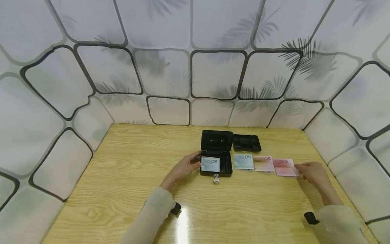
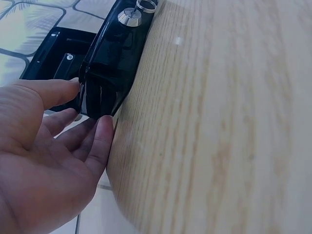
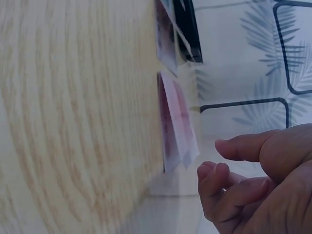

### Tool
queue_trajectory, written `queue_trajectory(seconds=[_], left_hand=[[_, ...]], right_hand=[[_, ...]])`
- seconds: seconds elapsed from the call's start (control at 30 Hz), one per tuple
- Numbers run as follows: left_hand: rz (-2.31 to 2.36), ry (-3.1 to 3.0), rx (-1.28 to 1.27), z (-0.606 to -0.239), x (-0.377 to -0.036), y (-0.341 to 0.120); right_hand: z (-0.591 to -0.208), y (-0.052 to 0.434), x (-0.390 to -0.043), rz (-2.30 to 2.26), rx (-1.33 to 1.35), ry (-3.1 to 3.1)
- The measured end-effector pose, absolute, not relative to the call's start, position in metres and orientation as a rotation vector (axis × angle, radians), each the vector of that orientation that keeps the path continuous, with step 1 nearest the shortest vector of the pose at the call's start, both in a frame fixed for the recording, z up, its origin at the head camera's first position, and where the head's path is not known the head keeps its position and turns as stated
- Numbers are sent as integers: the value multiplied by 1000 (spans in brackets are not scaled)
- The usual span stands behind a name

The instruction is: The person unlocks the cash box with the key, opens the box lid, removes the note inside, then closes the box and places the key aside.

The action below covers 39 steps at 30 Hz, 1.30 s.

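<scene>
A black cash box (image 1: 226,162) stands open at mid-table with its lid (image 1: 217,140) tipped back, a grey 50 note (image 1: 210,164) inside and a key (image 1: 216,178) in the front lock. My left hand (image 1: 196,159) touches the box's left side. In the left wrist view the left hand (image 2: 87,105) has straight fingers, thumb (image 2: 53,90) against the box (image 2: 114,53) rim. To the box's right lie another 50 note (image 1: 243,161), a 20 note (image 1: 263,163) and pink 100 notes (image 1: 284,167). My right hand (image 1: 300,170) sits loosely curled at the pink notes' (image 3: 175,117) right edge, holding nothing.
A black coin tray (image 1: 246,142) lies behind the notes, right of the lid. The wooden table (image 1: 122,189) is walled on three sides by patterned panels (image 1: 170,78). Both wrists carry small black cameras. The key (image 2: 131,17) shows at the top of the left wrist view.
</scene>
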State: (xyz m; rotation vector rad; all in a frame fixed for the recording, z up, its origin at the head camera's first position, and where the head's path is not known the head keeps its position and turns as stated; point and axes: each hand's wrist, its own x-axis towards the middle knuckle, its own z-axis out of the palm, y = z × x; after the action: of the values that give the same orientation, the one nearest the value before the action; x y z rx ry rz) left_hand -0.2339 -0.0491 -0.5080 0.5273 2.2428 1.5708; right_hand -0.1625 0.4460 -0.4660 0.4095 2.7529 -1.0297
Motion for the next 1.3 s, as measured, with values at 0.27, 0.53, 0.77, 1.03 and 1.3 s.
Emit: queue_trajectory(seconds=[0.27,0.53,0.77,1.03,1.3], left_hand=[[1556,2248,540,-506,-233,-49],[1552,2253,533,-507,-234,-49],[1561,2256,540,-508,-234,-48],[1570,2247,536,-508,-234,-48],[1572,2236,513,-506,-232,-48]], right_hand=[[-448,425,-158,-1209,398,2706],[-432,396,-158,-1326,329,2599],[-428,367,-162,-1372,211,2554],[-425,332,-167,-1421,162,2505],[-426,306,-175,-1439,141,2477]])
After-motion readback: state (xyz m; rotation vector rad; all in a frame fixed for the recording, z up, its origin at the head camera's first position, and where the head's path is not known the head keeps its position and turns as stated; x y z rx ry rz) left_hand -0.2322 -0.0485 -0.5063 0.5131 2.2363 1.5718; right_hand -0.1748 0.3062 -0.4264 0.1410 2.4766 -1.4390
